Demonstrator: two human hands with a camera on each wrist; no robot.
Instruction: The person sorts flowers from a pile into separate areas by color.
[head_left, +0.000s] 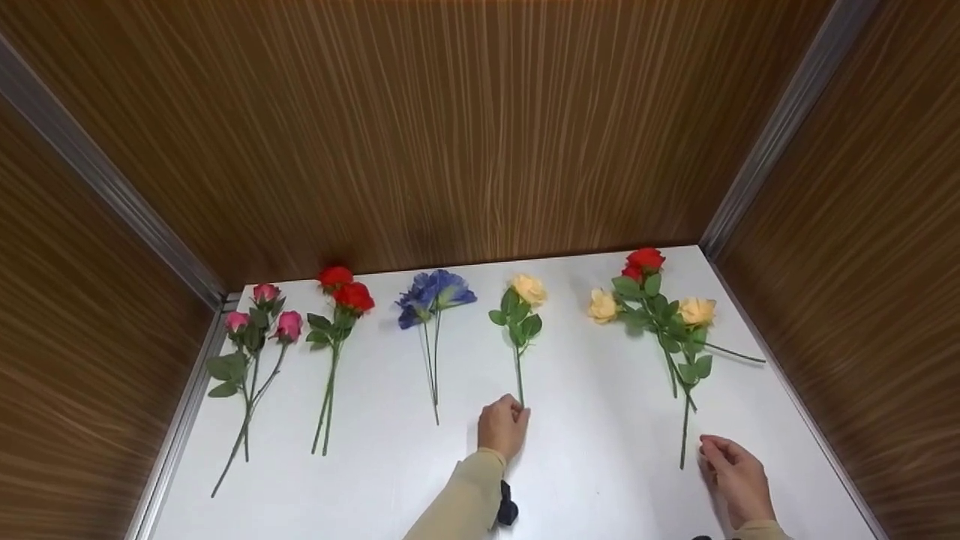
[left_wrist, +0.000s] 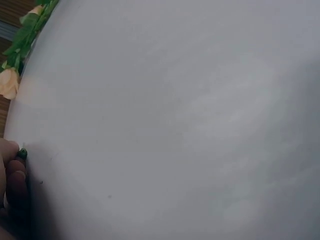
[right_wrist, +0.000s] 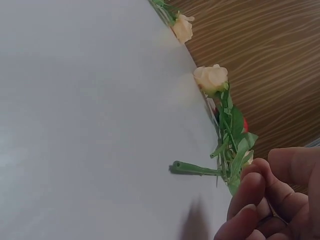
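My left hand pinches the lower stem of a single yellow rose that lies on the white table, bloom pointing away. In the left wrist view, the green stem end pokes out between thumb and fingers. Holding nothing, my right hand hovers at the right with its fingers loosely bent. It is nearest a mixed pile of roses, where red roses and two yellow roses, one a right-hand yellow rose, lie with crossing stems. The right wrist view shows a cut stem close to the fingers.
Left of the single rose, blue flowers, two red roses and pink roses lie in separate groups on the white table. Wood-grain panels enclose the table at the back and sides.
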